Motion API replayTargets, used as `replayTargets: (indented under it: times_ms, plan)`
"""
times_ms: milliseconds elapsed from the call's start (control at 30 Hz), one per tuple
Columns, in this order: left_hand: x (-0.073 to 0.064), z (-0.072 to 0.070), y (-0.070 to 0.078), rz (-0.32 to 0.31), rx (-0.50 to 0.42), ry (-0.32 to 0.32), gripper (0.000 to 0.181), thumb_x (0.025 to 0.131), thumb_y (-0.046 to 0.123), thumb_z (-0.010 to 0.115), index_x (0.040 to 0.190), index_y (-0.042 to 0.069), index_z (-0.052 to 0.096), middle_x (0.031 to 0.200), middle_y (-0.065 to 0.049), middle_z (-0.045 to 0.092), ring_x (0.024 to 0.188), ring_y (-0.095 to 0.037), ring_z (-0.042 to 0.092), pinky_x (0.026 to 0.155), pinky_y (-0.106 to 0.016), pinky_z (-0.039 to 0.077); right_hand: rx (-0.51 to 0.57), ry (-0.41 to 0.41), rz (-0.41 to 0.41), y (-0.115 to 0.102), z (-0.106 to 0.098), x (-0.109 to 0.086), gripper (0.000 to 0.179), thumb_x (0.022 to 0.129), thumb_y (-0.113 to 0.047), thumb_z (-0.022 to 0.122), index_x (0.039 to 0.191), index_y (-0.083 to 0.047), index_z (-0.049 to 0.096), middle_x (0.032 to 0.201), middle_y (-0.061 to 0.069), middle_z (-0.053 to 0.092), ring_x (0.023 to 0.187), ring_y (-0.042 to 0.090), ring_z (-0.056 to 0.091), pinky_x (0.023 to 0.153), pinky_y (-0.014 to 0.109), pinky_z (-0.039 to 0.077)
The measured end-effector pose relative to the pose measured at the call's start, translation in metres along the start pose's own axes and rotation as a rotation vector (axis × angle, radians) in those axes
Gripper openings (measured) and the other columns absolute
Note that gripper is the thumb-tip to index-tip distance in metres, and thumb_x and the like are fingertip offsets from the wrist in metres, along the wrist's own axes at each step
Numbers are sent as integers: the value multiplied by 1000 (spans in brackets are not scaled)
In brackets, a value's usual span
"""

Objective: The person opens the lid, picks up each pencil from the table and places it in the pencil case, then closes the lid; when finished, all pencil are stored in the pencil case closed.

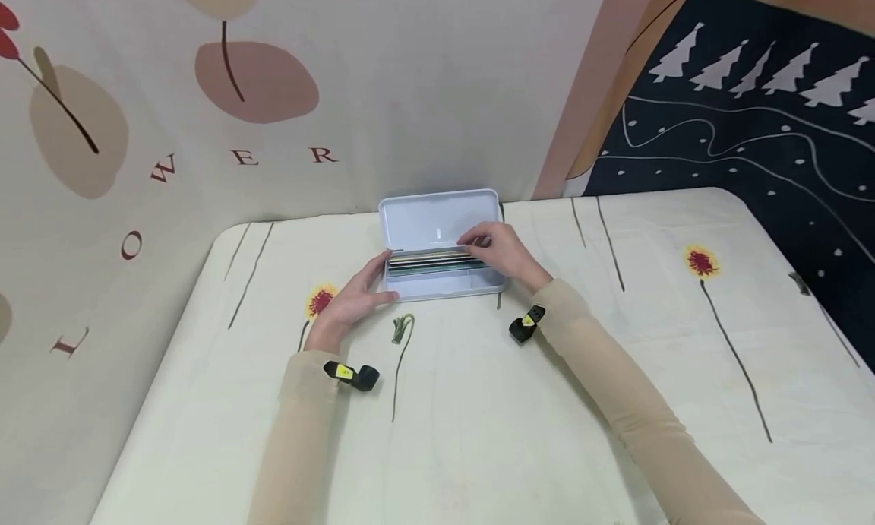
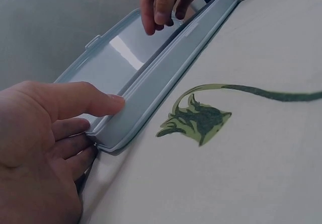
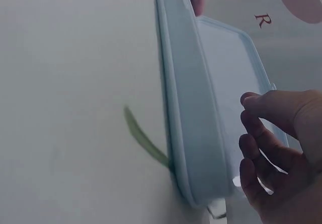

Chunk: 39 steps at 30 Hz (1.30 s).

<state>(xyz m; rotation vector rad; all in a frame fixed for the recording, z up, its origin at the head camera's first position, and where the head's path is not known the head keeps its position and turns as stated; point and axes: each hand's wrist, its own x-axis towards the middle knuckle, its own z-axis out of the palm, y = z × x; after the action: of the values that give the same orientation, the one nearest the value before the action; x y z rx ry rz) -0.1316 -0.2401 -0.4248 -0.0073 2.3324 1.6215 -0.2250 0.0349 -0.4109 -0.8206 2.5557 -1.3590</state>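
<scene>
A pale blue pencil case (image 1: 437,286) lies with its lid (image 1: 440,219) raised against the wall. Several slim pencils (image 1: 431,263) lie side by side along its back compartment; the wrist views do not show them. My left hand (image 1: 352,303) holds the case's left end. In the left wrist view, its thumb (image 2: 103,100) presses on the front wall while the other fingers bend round the corner. Over the case's right part hovers my right hand (image 1: 502,250), its fingers (image 3: 261,133) loosely bent. I see nothing between them in the right wrist view.
The case stands at the back of a white cloth (image 1: 465,403) printed with flowers and stems. Behind it rises a pale wall hanging (image 1: 437,99) with printed letters. A dark cloth with white trees (image 1: 745,130) hangs at the right.
</scene>
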Motion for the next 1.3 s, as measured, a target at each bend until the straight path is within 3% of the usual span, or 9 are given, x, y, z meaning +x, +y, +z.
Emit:
replayTargets:
  times_ms: [200,400,600,733,933,1100,1300]
  plan:
    - [0,0,0,-11,-12,-12,83,85,-4,63,154,4,18,159,-17,12,146,-27,3,116,-44,2,-22,115,50,7,-18,-5,24,89,0,60,112,2,69,113,16,64,103,28,56,85,39,47]
    - [-1,0,-1,7,-9,-5,84,85,-1,65,155,9,19,160,-13,13,146,-23,3,117,-42,3,-7,219,69,11,-37,-6,36,92,-6,59,127,3,58,125,19,53,115,34,48,93,45,44]
    - [-2,-1,-1,33,-2,-4,84,85,0,66,154,8,20,159,-14,14,146,-24,5,117,-42,4,61,157,106,15,-43,-3,57,95,-9,57,145,4,34,145,22,38,131,34,39,105,45,37]
    - [-1,0,0,50,7,-9,83,84,0,65,154,6,20,159,-17,14,146,-27,6,117,-44,4,76,111,102,16,-40,-1,63,96,-11,56,150,1,26,149,21,35,134,33,36,109,43,33]
    - [-2,1,-2,31,31,40,83,84,2,68,154,11,24,159,-13,17,146,-26,8,116,-44,4,63,146,21,13,-40,-5,60,95,-10,57,148,0,32,142,20,43,126,33,44,104,43,37]
    - [-6,3,-1,28,-39,111,83,82,0,70,152,12,27,158,-11,20,145,-23,13,116,-43,9,43,151,-55,9,-43,-12,56,92,-6,60,144,2,40,138,21,45,120,34,48,99,47,41]
    - [-4,-3,11,196,-121,212,76,86,-6,63,151,3,24,156,-14,23,143,-27,20,115,-42,20,41,148,-113,9,-48,-24,49,92,-3,60,139,1,48,138,19,47,118,32,51,96,49,43]
